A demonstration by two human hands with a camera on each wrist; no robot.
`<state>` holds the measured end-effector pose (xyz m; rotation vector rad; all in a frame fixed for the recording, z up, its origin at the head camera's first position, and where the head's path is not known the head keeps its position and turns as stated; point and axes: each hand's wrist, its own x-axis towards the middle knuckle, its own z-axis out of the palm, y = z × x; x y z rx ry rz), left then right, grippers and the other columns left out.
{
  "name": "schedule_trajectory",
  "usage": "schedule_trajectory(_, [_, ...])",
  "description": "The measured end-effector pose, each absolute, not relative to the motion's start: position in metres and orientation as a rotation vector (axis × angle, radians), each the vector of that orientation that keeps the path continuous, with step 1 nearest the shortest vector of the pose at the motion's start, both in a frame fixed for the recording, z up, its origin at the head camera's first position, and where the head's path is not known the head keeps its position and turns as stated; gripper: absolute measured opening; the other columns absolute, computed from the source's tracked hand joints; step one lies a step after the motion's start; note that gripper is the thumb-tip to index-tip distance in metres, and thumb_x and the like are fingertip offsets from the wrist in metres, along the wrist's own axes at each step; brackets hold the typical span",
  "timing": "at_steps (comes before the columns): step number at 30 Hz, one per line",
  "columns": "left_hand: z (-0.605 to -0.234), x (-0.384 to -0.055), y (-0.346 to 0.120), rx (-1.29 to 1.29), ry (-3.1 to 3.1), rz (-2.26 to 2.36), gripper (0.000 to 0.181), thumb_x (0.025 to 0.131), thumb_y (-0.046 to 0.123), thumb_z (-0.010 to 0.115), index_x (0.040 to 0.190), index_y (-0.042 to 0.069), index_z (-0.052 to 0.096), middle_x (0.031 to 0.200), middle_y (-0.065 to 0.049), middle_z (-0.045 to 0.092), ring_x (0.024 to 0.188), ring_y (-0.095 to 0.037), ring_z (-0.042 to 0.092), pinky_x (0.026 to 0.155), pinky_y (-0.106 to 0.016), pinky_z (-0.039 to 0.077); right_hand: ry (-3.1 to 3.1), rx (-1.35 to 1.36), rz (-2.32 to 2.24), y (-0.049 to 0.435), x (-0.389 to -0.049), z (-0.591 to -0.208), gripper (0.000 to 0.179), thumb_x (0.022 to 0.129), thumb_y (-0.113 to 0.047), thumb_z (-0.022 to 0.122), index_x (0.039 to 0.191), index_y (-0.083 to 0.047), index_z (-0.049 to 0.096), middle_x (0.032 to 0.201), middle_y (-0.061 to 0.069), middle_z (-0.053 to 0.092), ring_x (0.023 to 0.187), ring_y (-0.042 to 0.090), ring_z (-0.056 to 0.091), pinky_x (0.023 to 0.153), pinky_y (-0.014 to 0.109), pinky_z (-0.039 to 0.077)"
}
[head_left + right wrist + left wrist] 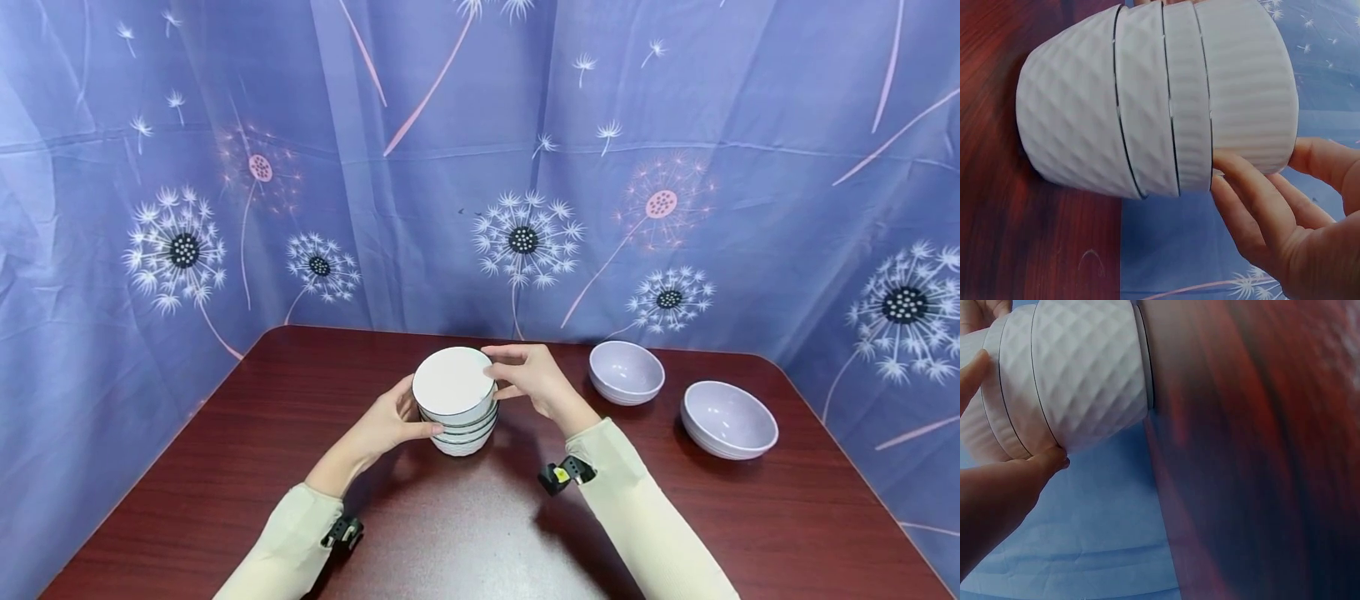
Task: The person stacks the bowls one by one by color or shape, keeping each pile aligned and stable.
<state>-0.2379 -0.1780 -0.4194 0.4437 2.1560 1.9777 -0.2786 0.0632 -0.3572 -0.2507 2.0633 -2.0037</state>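
- White bowls (1157, 100) stand nested in an upright stack between both hands' fingers, their walls embossed with diamonds low down and vertical ribs higher up, each rim thinly lined in black.
- Left hand (390, 423) grasps the stack, thumb on the near side, fingers curled around the left flank.
- Right hand (531, 377) pinches the top bowl (452, 379), one digit on its rim, others against its outer side.
- Below the fingers spreads a dark red, wood-grained table (465, 533); its back edge runs beyond the fingertips, along a blue, dandelion-printed curtain (420, 250).
- Right of the right fingers, across bare wood, sit a round lavender bowl (627, 372) and a second lavender bowl (729, 420).
- Open tabletop widens left of the left fingers.
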Motion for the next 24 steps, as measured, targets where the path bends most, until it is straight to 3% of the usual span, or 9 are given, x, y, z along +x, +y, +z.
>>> schedule_trajectory(7, [-0.4189,-0.2388,-0.1778,0.441,2.157,1.97,0.093,0.075,0.003,0.08,0.15,0.008,0.026,0.154,-0.011,0.03,0.145,-0.022,0.017,0.118,-0.039,0.015,2.082,-0.262,-1.986,0.0671,-0.2808,-0.3586,0.038,0.082,0.006,0.068,0.12,0.009,0.062,0.112,0.025,0.065,0.082,0.025,0.068,0.073,0.044,0.059])
schedule_trajectory(17, [-0.42,-0.2404,-0.176,0.428,2.163,1.985,0.095,0.076,0.002,0.079,0.151,0.005,0.022,0.157,-0.013,0.021,0.145,-0.026,0.015,0.119,-0.041,0.014,2.148,-0.217,-1.927,0.069,-0.2833,-0.361,0.039,0.079,0.01,0.07,0.117,0.009,0.064,0.104,0.021,0.065,0.082,0.018,0.066,0.075,0.043,0.059])
schedule_trajectory(24, [-0.4199,-0.24,-0.1743,0.417,2.16,1.993,0.096,0.076,0.002,0.079,0.152,0.006,0.02,0.158,-0.013,0.02,0.145,-0.025,0.014,0.119,-0.04,0.014,2.165,-0.282,-1.907,0.0723,-0.2825,-0.3647,0.037,0.083,0.006,0.068,0.12,0.009,0.062,0.105,0.021,0.064,0.082,0.018,0.066,0.079,0.046,0.058])
